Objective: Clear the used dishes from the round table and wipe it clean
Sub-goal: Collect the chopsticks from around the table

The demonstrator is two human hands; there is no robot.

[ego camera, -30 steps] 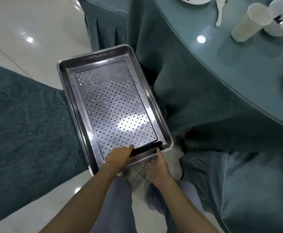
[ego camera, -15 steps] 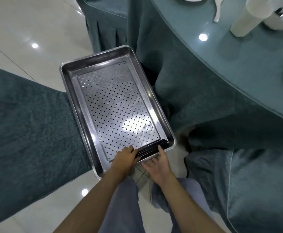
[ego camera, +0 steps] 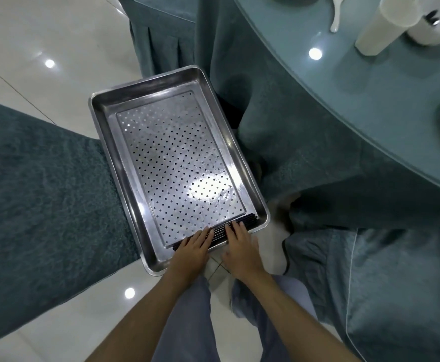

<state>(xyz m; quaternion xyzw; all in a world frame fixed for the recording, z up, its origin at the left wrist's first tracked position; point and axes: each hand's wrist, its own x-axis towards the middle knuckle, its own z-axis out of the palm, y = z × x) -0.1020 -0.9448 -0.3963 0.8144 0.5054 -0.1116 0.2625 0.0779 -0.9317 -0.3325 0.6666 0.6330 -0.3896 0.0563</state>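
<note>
Left grip [ego camera: 192, 248] and right grip [ego camera: 239, 246] are both flat, fingers straight, holding nothing. They just rest side by side on the dark sticks [ego camera: 248, 220] under their fingertips, at the steel tray's [ego camera: 109, 113] near end. The used cup [ego camera: 380, 24] is far up-right of them on the desk [ego camera: 370, 113].

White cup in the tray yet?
No, the white cup stands on the round table; the tray holds only dark sticks at its near end.
</note>
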